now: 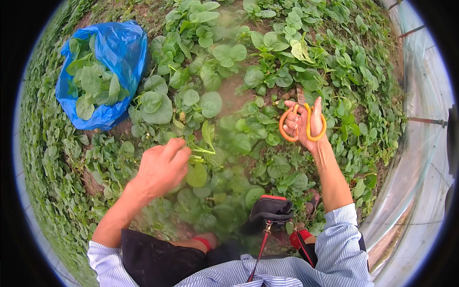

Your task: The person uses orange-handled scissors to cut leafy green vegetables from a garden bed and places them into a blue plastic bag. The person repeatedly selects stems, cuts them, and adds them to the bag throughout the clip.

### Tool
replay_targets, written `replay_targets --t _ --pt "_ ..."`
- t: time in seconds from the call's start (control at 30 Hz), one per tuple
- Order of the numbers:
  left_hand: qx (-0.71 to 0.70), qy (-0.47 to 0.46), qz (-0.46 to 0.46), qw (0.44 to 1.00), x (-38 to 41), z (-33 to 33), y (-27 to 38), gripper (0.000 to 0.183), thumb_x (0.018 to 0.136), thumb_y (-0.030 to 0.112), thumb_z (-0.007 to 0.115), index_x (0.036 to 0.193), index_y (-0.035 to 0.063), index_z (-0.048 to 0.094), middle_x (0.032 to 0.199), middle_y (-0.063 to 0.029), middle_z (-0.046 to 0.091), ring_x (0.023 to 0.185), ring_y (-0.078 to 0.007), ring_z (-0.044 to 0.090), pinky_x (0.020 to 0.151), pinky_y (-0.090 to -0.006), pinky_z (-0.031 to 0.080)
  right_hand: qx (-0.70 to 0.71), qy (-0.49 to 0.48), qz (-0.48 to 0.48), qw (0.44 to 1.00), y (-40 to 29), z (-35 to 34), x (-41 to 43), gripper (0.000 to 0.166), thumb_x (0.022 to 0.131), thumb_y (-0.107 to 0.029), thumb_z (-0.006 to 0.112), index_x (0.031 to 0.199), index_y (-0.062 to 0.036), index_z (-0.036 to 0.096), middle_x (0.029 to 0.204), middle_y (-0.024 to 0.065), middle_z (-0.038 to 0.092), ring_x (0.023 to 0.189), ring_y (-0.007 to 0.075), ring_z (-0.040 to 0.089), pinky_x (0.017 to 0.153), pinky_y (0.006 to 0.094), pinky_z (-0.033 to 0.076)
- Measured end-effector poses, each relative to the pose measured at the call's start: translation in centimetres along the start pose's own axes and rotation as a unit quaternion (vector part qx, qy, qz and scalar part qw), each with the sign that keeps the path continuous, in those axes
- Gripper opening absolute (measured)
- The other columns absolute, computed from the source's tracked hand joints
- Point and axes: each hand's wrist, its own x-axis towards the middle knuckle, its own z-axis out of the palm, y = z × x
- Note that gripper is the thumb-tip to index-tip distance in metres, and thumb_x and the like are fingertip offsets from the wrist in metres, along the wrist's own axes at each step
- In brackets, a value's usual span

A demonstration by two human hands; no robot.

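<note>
Cut leafy stems (200, 150) stick out from my left hand (163, 166), which is closed around them above the low plants. My right hand (304, 123) holds scissors with orange looped handles (285, 125); its palm is turned up and some fingers pass through a loop. The scissor blades (300, 94) point away from me, among broad green leaves, and look close together. To the far left stands a blue plastic bag (123, 53), its mouth toward me, with picked green leaves (95, 82) inside.
Leafy green plants (254, 129) cover the ground, with patches of bare soil (233, 88) between. A clear plastic sheet wall (419, 89) with metal rods (426, 121) runs along the right. A black bag (270, 211) on a red-edged strap hangs before my legs.
</note>
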Motion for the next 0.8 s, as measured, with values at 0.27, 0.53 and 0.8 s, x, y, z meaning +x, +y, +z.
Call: replay_targets --t 0.27,0.53,0.8 --pt "0.114 -0.152 0.153 0.97 12.8 -2.1 2.0 0.068 0.07 0.007 0.065 0.134 0.0057 0.042 0.095 -0.0116 0.057 0.058 -0.0265 0.057 0.051 -0.037 0.048 -0.062 0.012 -0.028 0.998 0.1 -1.5 1.0 0.093 0.088 -0.079 0.014 0.124 -0.0006 0.047 0.064 0.0005 0.043 0.055 0.0137 0.043 0.064 0.0361 0.047" --pt "0.085 -0.268 0.085 0.956 32.6 4.3 5.8 0.078 0.074 0.007 0.06 0.143 -0.0021 0.026 0.087 -0.0239 0.065 0.082 -0.0405 0.064 0.071 -0.0465 0.051 -0.268 -0.016 -0.03 0.963 -0.8 -3.5 0.7 0.094 0.094 -0.07 0.018 0.124 0.0134 0.048 0.05 0.0034 0.041 0.048 0.0163 0.048 0.056 0.0334 0.048" --pt "0.001 -0.16 0.106 0.981 32.5 9.1 3.3 0.026 0.076 0.015 0.06 0.096 -0.0014 0.056 0.093 -0.0209 0.063 0.088 -0.0418 0.061 0.078 -0.0488 0.049 -0.262 -0.063 -0.005 0.963 -2.8 -3.9 0.6 0.087 0.092 -0.073 0.02 0.097 0.0052 0.056 0.053 0.0013 0.039 0.046 0.015 0.043 0.051 0.0323 0.045"
